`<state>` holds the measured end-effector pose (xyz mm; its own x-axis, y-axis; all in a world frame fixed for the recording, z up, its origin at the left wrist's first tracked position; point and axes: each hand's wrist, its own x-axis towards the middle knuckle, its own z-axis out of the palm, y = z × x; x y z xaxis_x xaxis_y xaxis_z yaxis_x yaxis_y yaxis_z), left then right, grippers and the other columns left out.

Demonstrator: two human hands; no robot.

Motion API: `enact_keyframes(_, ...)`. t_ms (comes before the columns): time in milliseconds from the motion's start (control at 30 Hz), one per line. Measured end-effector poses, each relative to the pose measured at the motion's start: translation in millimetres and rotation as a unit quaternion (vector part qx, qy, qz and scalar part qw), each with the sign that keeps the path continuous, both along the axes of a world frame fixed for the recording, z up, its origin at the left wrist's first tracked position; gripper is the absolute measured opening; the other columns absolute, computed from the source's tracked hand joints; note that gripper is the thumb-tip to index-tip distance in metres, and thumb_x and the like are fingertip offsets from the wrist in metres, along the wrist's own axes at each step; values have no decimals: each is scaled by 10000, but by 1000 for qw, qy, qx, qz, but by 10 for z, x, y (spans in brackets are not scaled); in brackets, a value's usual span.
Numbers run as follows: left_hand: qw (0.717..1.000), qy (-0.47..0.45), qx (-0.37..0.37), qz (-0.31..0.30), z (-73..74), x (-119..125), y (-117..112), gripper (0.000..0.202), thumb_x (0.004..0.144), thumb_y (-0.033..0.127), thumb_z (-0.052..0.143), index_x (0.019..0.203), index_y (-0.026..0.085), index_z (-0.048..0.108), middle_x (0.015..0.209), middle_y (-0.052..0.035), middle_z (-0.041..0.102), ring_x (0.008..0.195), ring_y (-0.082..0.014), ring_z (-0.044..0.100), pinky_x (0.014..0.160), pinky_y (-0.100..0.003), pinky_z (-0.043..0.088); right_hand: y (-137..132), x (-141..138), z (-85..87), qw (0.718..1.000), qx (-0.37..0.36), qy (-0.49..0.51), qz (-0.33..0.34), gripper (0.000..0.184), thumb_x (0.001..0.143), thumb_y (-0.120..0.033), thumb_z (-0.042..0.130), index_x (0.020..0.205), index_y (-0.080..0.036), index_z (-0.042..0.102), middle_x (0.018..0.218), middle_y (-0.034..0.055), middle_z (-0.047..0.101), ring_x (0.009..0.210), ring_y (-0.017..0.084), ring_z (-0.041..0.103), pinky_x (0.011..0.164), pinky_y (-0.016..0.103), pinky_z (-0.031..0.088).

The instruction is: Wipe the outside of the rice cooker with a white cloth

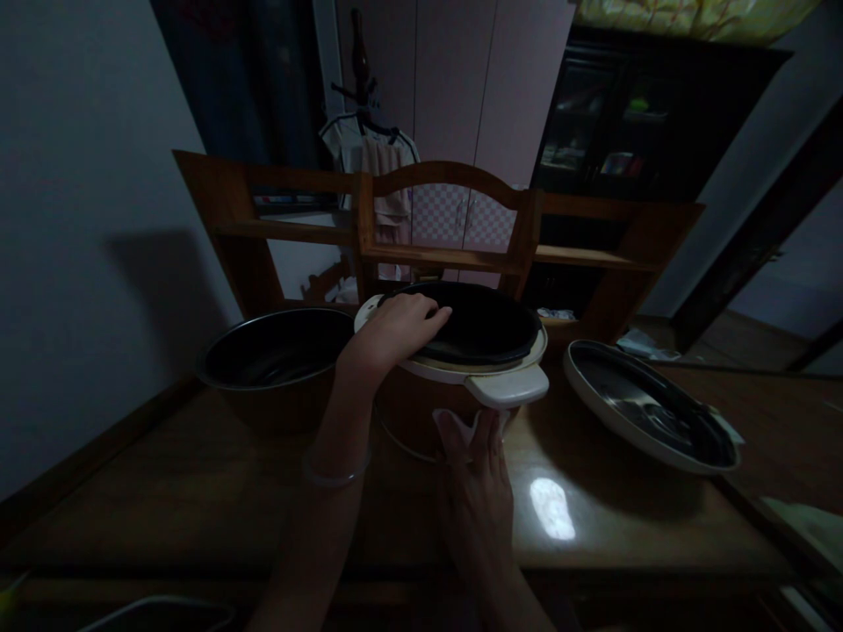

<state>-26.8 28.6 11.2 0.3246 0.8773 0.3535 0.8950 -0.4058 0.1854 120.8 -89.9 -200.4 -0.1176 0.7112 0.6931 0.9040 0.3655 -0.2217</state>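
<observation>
A rice cooker body [408, 399] with a white rim and a white side handle [508, 386] stands on the desk, its black inside showing from above. My left hand [405, 326] grips the near-left part of its rim, with some fingers hidden. Lower down, my right hand [475, 478] presses a pale, thin cloth or tissue [469, 427] against the front wall below the handle. To the left is a dark inner pot [280, 360]. On the right lies the round lid [649, 411], its metal inner side facing up and tilted.
The glossy wooden desk [217, 509] has a raised wooden shelf [448, 254] along its back. A wall [98, 263] borders the left side. Behind are clothes on a stand [378, 162], a pale wardrobe [454, 96] and a dark cabinet [632, 123]. Light is dim.
</observation>
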Motion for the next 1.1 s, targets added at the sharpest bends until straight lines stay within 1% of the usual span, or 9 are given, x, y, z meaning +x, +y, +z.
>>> enact_keyframes(167, 1000, -2, 1, 2, -3, 3, 1, 484, 1049, 449, 381, 1040, 192, 791, 1106, -96, 785, 1059, -255, 716, 907, -314, 503, -1, -13, -23, 1000, 4, -3, -9, 884, 903, -17, 523, 1647, -371, 201, 1743, 102, -137, 1579, 479, 45, 1097, 705, 462)
enact_keyframes(233, 1000, -2, 1, 1, -6, 1, 6, 488, 1049, 453, 377, 1033, 192, 789, 1099, -96, 785, 1054, -257, 717, 903, -317, 504, 18, 6, -54, 1000, 3, -9, -5, 894, 899, -16, 517, 1661, -318, 161, 1753, 126, 1, 1587, 453, 43, 1134, 704, 427)
enact_keyframes(333, 1000, 1, 4, -1, -7, -1, 10, 490, 1048, 452, 374, 1007, 191, 787, 1078, -94, 787, 1036, -262, 719, 890, -323, 504, 61, 58, -107, 999, 18, -27, 4, 884, 917, -45, 518, 1671, -206, 85, 1690, 169, 297, 1598, 406, 86, 1197, 686, 361)
enact_keyframes(400, 1000, 2, 5, 0, -5, 0, 7, 488, 1048, 449, 374, 997, 193, 786, 1073, -90, 789, 1028, -257, 720, 888, -318, 502, 92, 93, -140, 999, 36, -40, 10, 872, 936, -81, 515, 1668, -156, 48, 1643, 179, 390, 1600, 387, 112, 1215, 678, 337)
enact_keyframes(500, 1000, 3, 6, 0, 0, 4, -1, 480, 1047, 449, 379, 1001, 196, 785, 1083, -85, 789, 1041, -246, 717, 892, -304, 498, 130, 124, -177, 998, 51, -44, 7, 852, 956, -126, 510, 1668, -152, 41, 1637, 180, 400, 1596, 389, 142, 1205, 691, 334)
enact_keyframes(633, 1000, 0, 3, -1, 4, 7, -6, 482, 1048, 447, 379, 1014, 192, 787, 1078, -93, 789, 1032, -249, 721, 895, -310, 502, 145, 135, -188, 998, 42, -38, 8, 833, 968, -140, 507, 1668, -148, 57, 1638, 198, 389, 1593, 388, 161, 1184, 676, 379)
enact_keyframes(833, 1000, 1, 7, -2, -11, 1, 11, 473, 1050, 435, 386, 1035, 187, 789, 1112, -98, 784, 1059, -254, 717, 914, -313, 500, 120, 172, -159, 999, 38, -32, 18, 820, 955, -116, 492, 1667, -160, 87, 1646, 181, 380, 1607, 357, 101, 1172, 658, 416)
enact_keyframes(1000, 1000, -2, 8, -5, -22, -9, 18, 481, 1051, 441, 379, 1034, 184, 786, 1114, -98, 783, 1051, -256, 716, 905, -318, 501, 116, 196, -181, 999, 36, -14, 35, 818, 947, -84, 473, 1668, -187, 101, 1653, 164, 377, 1598, 359, 155, 1181, 658, 408)
enact_keyframes(1100, 1000, -2, 7, -2, -16, -7, 6, 480, 1050, 443, 382, 1020, 183, 784, 1109, -97, 784, 1044, -256, 717, 903, -318, 501, 121, 200, -196, 997, 61, -7, 40, 836, 944, -78, 485, 1668, -173, 77, 1629, 192, 407, 1588, 374, 193, 1142, 666, 448)
